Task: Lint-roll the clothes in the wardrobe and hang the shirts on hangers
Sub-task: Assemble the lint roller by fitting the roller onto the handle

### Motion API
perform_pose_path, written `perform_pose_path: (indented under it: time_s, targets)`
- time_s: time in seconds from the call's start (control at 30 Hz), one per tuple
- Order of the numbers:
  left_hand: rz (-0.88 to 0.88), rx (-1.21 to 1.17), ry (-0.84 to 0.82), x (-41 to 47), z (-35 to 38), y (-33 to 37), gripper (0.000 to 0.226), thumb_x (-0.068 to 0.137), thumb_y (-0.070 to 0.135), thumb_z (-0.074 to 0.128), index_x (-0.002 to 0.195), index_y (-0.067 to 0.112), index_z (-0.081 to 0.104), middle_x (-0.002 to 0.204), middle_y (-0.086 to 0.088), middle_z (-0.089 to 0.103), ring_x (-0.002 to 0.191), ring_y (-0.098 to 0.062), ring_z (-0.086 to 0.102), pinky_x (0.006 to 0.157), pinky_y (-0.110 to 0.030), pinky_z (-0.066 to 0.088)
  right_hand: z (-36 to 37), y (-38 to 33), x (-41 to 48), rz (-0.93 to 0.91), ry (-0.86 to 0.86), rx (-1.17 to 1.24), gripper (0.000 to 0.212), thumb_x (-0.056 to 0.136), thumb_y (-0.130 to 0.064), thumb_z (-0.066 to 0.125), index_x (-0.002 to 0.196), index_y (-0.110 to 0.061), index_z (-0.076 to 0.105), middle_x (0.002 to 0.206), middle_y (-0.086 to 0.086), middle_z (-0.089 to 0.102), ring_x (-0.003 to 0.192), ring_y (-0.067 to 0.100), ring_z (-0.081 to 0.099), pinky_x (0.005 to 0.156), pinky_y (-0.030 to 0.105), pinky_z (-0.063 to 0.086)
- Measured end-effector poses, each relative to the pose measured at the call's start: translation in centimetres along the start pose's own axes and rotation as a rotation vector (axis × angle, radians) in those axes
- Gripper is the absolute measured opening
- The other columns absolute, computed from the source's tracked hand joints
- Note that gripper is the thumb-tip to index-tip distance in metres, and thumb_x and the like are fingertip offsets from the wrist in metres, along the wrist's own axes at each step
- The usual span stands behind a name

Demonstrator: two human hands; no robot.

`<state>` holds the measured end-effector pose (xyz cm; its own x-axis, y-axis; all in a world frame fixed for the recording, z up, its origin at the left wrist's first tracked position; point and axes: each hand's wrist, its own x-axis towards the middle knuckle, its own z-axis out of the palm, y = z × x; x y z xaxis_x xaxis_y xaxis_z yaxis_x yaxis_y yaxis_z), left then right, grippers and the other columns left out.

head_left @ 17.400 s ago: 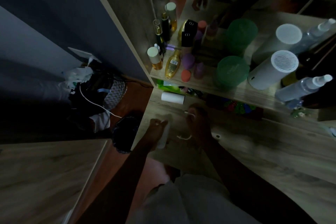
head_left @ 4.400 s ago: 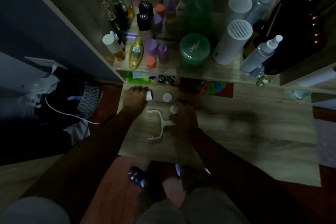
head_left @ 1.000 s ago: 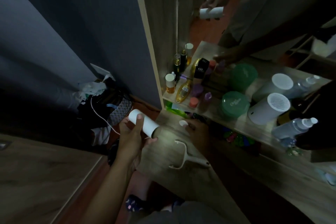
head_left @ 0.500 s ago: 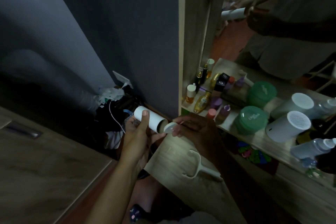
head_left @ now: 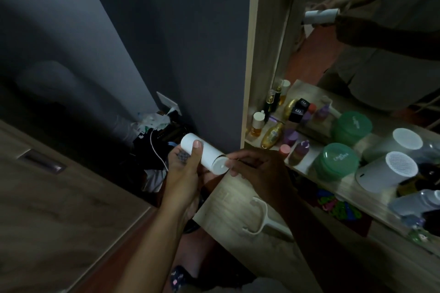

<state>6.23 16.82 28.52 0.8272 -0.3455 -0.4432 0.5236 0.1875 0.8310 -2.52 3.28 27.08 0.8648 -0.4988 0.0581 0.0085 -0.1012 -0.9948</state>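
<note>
Left hand (head_left: 184,169) wraps a white cylindrical lint-roller refill roll (head_left: 202,153), thumb across its top, fingers curled under. Right hand (head_left: 259,171) fingers (head_left: 234,156) pinch a small white round end cap (head_left: 220,166) against the roll's near end. Roll held in the air above the corner of the light wood counter (head_left: 238,242). White plastic lint-roller handle frame (head_left: 258,219) lies on the counter below the right forearm. Bottles and green jars (head_left: 335,158) on the mirror shelf. Dim room, dark grey wall (head_left: 166,31).
</note>
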Motion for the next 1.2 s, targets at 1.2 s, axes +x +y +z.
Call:
perform_pose_path:
  time_s: [1.2]
  targets:
    - [0.111,0.259,-0.182,1.6,0.4,-4.2,0.053,0.095,0.013,0.064,0.140,0.030,0.040,0.117,-0.007,0.068,0.104,-0.030,0.069,0.075,-0.056,0.061,-3.4,15.9,-2.2,0.351,0.053,-0.300,0.023,0.088,-0.039,0.070,0.072,-0.024,0.061,0.070,-0.003,0.064,0.066,0.009,0.058,0.064,0.028,0.047]
